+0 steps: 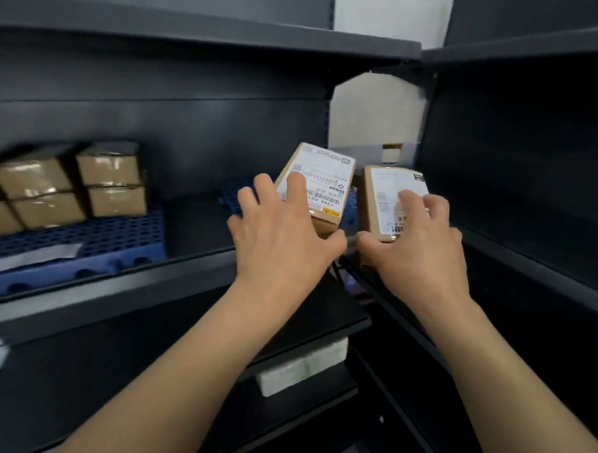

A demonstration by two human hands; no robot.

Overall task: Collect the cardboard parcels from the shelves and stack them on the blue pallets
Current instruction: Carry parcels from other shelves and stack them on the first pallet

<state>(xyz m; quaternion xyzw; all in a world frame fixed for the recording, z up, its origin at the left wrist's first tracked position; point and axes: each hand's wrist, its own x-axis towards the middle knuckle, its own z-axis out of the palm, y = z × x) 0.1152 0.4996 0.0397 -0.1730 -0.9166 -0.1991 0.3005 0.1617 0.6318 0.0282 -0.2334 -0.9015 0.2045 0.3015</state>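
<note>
My left hand (283, 232) grips a small cardboard parcel (323, 176) with a white shipping label, fingers over its top and thumb at its near corner. My right hand (417, 241) grips a second labelled parcel (384, 192) just to the right of the first. Both parcels are held tilted in front of the dark shelf corner. A blue pallet (234, 196) shows behind my left hand. On the left, several taped cardboard parcels (70, 185) are stacked on another blue pallet (84, 241) on the same shelf.
Dark metal shelving (186, 266) surrounds me, with a second unit (529, 257) at right angles on the right. A white foam block (301, 367) lies on the lower shelf. A white paper (32, 259) rests on the left pallet.
</note>
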